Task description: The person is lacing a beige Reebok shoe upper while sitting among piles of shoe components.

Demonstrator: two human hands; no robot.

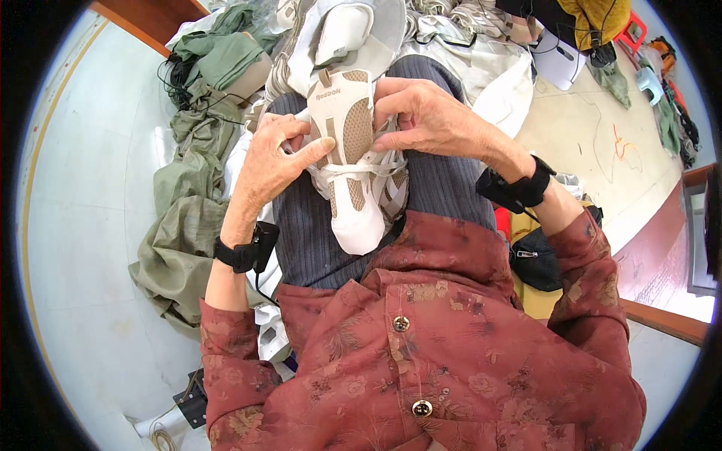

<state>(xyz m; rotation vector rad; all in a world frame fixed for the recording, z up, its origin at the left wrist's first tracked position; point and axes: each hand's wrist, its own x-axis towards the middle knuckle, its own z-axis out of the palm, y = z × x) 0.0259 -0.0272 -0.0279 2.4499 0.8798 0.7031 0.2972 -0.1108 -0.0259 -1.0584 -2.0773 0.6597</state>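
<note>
White and tan shoe part (348, 150), smooth at the rounded toe, w/ coarse mesh panels down its sides, sits upright in view over the person's lap, btwn both hands. Pale flat cord (365, 169) crosses it above the toe; more mesh pieces (395, 192) show just beside, on its R. L hand (280, 154) pinches the part's L edge, thumb flat on the front, fingers curled, tips partly hidden. R hand (429, 119) is at the R edge, thumb and forefinger bent w/ a gap btwn them; can't tell if the tips grip, as they're partly hidden. Under it all, dark ribbed-stripe trousers (444, 180); nearer, a rust-red floral shirt (466, 316) w/ round shiny buttons (401, 323). Black straps w/ boxy units on both wrists. Beyond the knees, a curved grey-white piece (350, 37) and smooth white sheeting (504, 83). Far L, crumpled olive cloth (184, 240) on pale floor; R, black zip pouch (535, 259).
</note>
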